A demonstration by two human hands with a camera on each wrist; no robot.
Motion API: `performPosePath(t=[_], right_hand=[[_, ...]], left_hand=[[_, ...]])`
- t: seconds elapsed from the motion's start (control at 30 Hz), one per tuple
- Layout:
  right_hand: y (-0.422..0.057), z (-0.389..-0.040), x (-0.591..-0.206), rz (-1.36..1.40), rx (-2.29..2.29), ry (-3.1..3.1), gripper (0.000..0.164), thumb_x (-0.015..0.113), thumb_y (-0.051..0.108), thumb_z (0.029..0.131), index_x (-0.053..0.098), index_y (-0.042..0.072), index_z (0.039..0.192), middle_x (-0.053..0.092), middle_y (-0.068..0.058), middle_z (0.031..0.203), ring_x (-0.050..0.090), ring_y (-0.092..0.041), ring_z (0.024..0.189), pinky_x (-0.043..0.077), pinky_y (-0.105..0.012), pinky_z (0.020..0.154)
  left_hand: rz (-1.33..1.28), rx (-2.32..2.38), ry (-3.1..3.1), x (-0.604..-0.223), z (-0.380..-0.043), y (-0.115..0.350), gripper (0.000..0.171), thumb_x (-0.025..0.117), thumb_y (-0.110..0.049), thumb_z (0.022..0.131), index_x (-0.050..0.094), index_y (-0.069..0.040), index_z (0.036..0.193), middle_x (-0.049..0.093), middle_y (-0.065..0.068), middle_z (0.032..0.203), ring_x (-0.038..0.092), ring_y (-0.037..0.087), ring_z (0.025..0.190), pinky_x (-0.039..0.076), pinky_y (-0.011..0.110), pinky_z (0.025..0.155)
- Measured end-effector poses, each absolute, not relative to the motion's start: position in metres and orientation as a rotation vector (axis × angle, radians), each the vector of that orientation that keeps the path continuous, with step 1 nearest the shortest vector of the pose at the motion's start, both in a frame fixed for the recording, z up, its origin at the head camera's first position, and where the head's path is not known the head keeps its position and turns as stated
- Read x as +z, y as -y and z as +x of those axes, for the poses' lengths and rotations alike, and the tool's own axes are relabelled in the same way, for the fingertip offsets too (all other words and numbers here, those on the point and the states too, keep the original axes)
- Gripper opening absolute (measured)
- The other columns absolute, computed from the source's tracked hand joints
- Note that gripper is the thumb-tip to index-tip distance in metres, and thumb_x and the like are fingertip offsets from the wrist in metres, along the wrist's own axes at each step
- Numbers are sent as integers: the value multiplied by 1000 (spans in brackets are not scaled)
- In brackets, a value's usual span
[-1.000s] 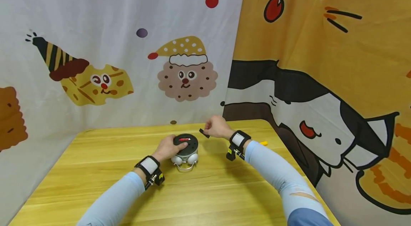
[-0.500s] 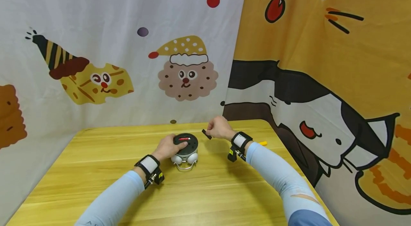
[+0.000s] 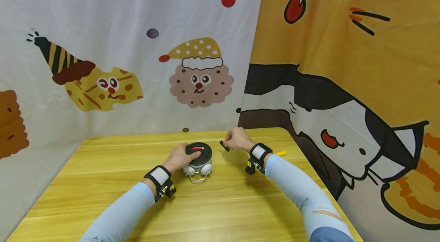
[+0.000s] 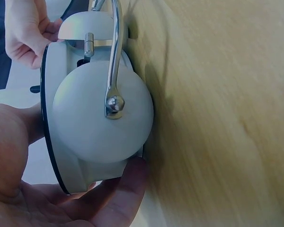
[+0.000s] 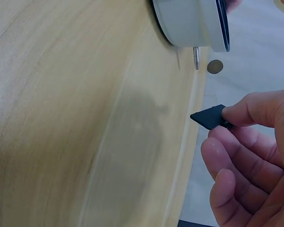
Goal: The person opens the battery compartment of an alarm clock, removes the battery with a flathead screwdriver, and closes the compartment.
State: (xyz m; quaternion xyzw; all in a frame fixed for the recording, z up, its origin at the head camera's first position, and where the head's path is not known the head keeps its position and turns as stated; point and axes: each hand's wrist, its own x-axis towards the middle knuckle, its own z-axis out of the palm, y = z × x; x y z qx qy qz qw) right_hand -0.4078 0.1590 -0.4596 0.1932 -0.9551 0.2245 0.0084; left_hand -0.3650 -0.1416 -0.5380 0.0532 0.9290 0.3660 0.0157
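Observation:
A white twin-bell alarm clock (image 3: 205,158) lies on its face, its dark back up and its bells and wire handle toward me. In the recess of that back shows a red battery (image 3: 197,148). My left hand (image 3: 178,160) grips the clock from the left, thumb over the back; in the left wrist view the fingers reach under the white bell (image 4: 102,113). To the right of the clock, my right hand (image 3: 238,139) pinches a small black battery cover (image 5: 209,117) between thumb and forefinger, held above the table, apart from the clock.
The wooden table (image 3: 103,181) reaches back to a printed curtain (image 3: 120,16). A yellow stick-like object (image 3: 280,154) lies at the right, partly hidden by my right forearm. Wrist cameras are strapped on both wrists.
My right hand has drifted a little to the right and away from the clock, with the battery cover in its pinch. The left hand and the clock have stayed in place.

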Motion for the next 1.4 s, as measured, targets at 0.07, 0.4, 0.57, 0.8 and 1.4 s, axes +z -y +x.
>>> performPosePath(t=[0.07, 0.4, 0.57, 0.8, 1.4], right_hand=[[-160, -408, -461, 593, 703, 2993, 23, 86, 22, 97, 83, 17, 74, 75, 5, 65, 68, -16, 61, 55, -31, 68], [-165, -409, -468, 512, 762, 3083, 39, 84, 25, 98, 78, 13, 62, 66, 4, 52, 53, -14, 49, 36, -26, 54], [-171, -414, -474, 458, 878, 3119, 42, 83, 25, 98, 76, 11, 59, 61, 4, 48, 52, -14, 45, 38, -25, 51], [-178, -417, -480, 313, 1024, 3179, 35, 85, 25, 96, 80, 14, 63, 73, 1, 57, 68, -18, 52, 52, -29, 51], [-179, -410, -490, 173, 978, 3259, 32, 88, 26, 96, 81, 11, 69, 80, -4, 67, 77, -20, 61, 58, -32, 56]], left_hand=[[157, 1166, -2869, -519, -351, 137, 95, 77, -68, 99, 60, 7, 155, 73, 30, 141, 73, 46, 125, 63, 57, 101], [154, 1150, -2884, -510, -342, 135, 93, 75, -67, 101, 59, 8, 154, 73, 32, 141, 73, 47, 125, 63, 56, 100], [103, 1189, -2847, -494, -329, 129, 85, 77, -54, 105, 55, 8, 159, 68, 32, 149, 69, 49, 136, 59, 59, 112], [125, 1162, -2876, -519, -350, 137, 93, 78, -66, 100, 58, 5, 157, 72, 29, 145, 73, 45, 128, 63, 56, 103], [128, 1170, -2874, -497, -328, 131, 82, 74, -57, 105, 60, 8, 154, 73, 31, 142, 72, 46, 128, 62, 56, 106]])
